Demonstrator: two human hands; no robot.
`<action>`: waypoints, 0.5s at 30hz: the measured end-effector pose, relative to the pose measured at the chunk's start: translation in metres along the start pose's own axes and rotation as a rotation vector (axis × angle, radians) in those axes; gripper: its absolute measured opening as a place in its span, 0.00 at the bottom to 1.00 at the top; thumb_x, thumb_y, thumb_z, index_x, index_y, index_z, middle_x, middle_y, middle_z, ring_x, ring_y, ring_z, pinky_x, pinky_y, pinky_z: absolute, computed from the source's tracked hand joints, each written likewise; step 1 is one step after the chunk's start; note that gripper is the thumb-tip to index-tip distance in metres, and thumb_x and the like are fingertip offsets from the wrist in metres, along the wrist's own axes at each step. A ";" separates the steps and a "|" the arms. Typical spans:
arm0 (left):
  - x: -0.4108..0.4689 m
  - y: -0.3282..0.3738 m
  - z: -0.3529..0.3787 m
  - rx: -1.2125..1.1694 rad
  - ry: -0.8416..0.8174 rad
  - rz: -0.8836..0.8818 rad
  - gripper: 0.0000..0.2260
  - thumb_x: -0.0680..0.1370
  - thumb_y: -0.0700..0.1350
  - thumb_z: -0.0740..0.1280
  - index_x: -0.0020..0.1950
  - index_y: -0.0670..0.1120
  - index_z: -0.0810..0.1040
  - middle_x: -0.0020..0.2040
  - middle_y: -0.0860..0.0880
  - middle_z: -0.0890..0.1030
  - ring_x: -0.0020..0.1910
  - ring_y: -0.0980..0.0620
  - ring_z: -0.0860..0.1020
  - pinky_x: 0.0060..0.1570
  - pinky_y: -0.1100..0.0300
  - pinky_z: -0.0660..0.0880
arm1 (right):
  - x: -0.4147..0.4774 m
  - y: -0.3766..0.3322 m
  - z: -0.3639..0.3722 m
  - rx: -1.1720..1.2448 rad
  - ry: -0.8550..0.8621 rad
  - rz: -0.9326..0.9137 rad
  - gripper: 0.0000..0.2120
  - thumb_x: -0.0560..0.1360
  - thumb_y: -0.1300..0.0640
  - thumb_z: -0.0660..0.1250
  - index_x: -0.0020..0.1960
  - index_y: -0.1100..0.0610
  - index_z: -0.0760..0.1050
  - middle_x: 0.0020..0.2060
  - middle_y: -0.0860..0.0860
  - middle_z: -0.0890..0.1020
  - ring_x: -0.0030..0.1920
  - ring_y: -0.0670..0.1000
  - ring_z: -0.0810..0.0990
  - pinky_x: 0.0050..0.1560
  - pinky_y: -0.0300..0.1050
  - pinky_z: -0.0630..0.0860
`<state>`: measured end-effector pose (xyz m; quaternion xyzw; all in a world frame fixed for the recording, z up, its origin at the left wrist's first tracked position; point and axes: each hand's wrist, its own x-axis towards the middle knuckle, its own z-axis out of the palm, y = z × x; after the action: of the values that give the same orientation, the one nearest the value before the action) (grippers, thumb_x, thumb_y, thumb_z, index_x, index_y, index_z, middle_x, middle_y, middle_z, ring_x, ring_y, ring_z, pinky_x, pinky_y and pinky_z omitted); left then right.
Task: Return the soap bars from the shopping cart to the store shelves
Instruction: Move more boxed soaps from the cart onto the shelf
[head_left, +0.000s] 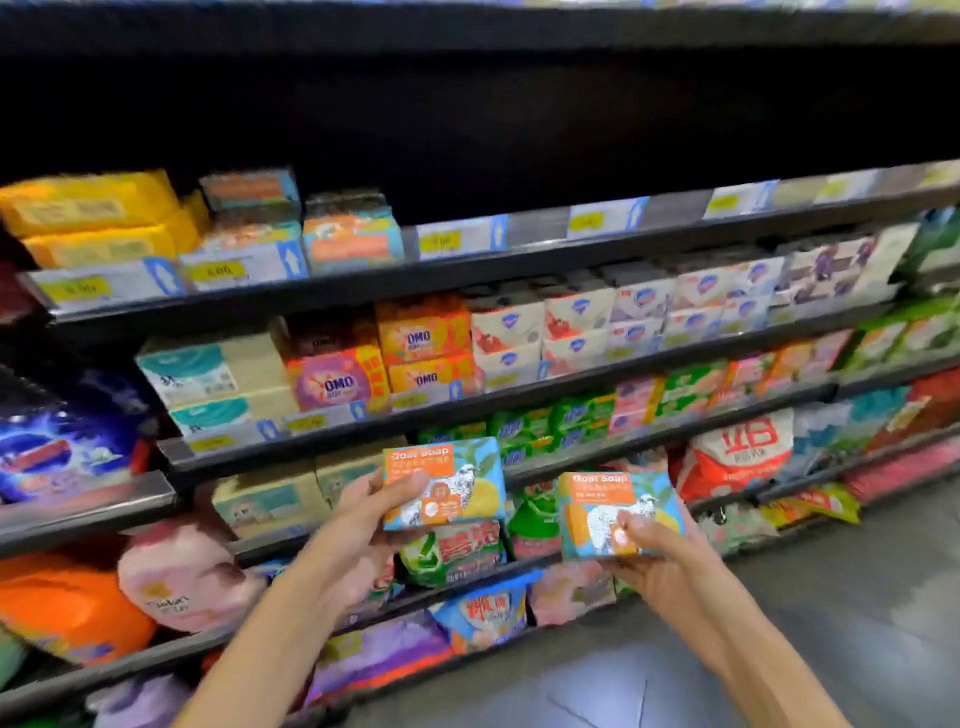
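The left hand (366, 519) grips one soap box (457, 483) from its left side: the thumb lies over the front face and the other fingers are curled behind it. This box is teal and orange, with the words "Goat Soap" and a drawing of a goat. It is held upright in the air, in front of the store shelves (519, 258), and I cannot tell if it touches any of them.

The right hand (657, 564) holds a second soap box (605, 506) of the same design. The thumb presses on the lower front and the fingers support it from below and behind. This second box is just to the right of the first one and a little lower, and the two boxes are apart.

High above the left hand and slightly to its left, several boxes with the same colours (353, 234) stand on an upper shelf, next to yellow packs (93, 218). Directly above the left hand are orange OMO packs (423, 338). Above the right hand are white soap packs with a blue logo (576, 317). Between the two hands and below the first box lies a green bag (452, 551). To the right of the right hand the grey floor (810, 623) is seen
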<state>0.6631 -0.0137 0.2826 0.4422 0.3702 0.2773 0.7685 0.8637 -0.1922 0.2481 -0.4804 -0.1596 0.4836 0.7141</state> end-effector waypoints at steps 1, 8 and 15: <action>0.004 0.016 0.006 -0.008 0.023 0.040 0.22 0.60 0.39 0.76 0.51 0.39 0.76 0.35 0.47 0.84 0.31 0.55 0.82 0.28 0.64 0.78 | 0.015 -0.021 0.004 -0.023 -0.044 -0.019 0.55 0.40 0.53 0.84 0.66 0.51 0.69 0.45 0.57 0.83 0.41 0.56 0.83 0.36 0.46 0.81; 0.020 0.120 0.019 0.012 0.108 0.339 0.24 0.57 0.48 0.80 0.49 0.44 0.78 0.37 0.49 0.84 0.34 0.53 0.82 0.30 0.61 0.79 | 0.103 -0.121 0.072 -0.123 -0.323 -0.112 0.53 0.40 0.52 0.85 0.62 0.54 0.68 0.46 0.55 0.84 0.43 0.54 0.84 0.41 0.48 0.82; 0.041 0.218 0.001 0.174 0.237 0.558 0.06 0.76 0.40 0.65 0.49 0.51 0.75 0.36 0.55 0.83 0.32 0.58 0.81 0.30 0.62 0.79 | 0.149 -0.171 0.158 -0.258 -0.463 -0.231 0.43 0.51 0.66 0.80 0.64 0.63 0.68 0.48 0.57 0.83 0.45 0.55 0.85 0.39 0.43 0.81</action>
<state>0.6655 0.1160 0.4630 0.5553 0.3437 0.4944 0.5737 0.9176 0.0052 0.4335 -0.4228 -0.4321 0.4715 0.6421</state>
